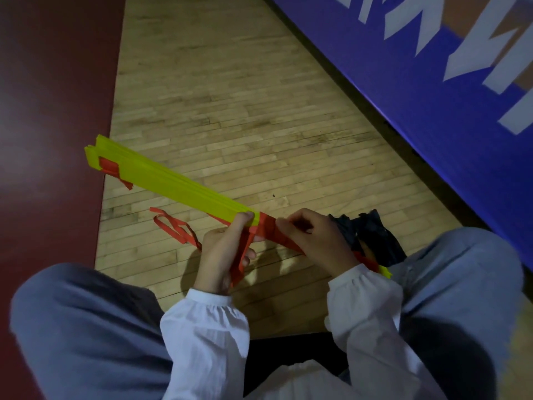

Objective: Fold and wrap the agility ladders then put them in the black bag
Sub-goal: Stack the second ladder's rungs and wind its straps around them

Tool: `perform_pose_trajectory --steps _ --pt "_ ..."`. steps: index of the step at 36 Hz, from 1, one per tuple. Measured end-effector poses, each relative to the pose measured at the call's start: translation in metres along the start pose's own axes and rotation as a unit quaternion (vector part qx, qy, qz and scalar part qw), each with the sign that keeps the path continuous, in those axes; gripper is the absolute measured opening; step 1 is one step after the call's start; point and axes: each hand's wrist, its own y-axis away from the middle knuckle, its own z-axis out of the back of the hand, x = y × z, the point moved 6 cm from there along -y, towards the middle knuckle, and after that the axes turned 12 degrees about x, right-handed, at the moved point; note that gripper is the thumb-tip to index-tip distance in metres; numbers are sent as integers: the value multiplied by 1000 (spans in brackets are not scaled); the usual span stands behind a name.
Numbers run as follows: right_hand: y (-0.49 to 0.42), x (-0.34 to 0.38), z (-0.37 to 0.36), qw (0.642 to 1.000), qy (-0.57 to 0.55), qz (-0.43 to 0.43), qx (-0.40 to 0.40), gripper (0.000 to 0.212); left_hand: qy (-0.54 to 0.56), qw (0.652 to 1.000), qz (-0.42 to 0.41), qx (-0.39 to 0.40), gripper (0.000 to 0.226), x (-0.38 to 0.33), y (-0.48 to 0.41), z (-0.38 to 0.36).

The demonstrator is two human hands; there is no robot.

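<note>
One bundle of flat yellow plastic ladder rungs [173, 183] is slanting across frame centre, the left hand [222, 249] curling its fingers round the lower end. The right hand [317, 241] is pinching the orange fabric strap [268, 229] in its fingers, a crumpled black bag [372, 235] lying just beyond.

Sports hall — hardwood strip floor [230, 111], maroon painted zone [52, 111], blue lettered wall padding [432, 82].

Left hand [223, 249] fingers curled in a grip, right hand [314, 241] pinching, wrists close together
</note>
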Motion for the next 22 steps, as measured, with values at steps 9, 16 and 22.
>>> perform_pose_trajectory --steps 9,16,22 --pt "1 -9 -1 987 118 -75 83 70 -24 999 -1 35 47 0 3 -7" --pt "6 -15 -6 990 53 -86 96 72 -17 996 9 88 42 1 2 -9" --pt "5 -10 -3 992 73 -72 74 72 13 985 36 168 36 3 0 -12"
